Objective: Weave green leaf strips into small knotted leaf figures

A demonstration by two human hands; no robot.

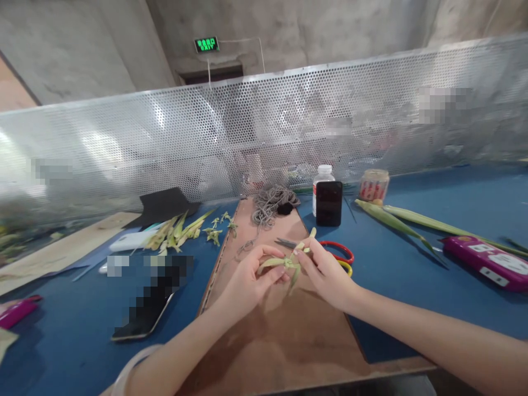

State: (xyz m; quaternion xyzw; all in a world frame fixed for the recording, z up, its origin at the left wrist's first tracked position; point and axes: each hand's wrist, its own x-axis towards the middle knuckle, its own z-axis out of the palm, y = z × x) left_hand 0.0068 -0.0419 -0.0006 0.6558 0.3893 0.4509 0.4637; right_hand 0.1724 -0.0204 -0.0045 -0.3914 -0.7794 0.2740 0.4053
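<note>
Pale green leaf strips, folded into a small knot with loose ends sticking out, are held between both hands over the brown board. My left hand pinches the knot from the left with thumb and fingers. From the right, my right hand grips one strip end that points upward. Scissors with red and yellow handles lie just behind my right hand, which partly hides them. Several small knotted leaf pieces rest on the blue table to the left.
Grey yarn sits at the far end of the brown board. Beyond it stand a white bottle, a black upright device and a jar. Long leaves and a purple case lie right, a phone left.
</note>
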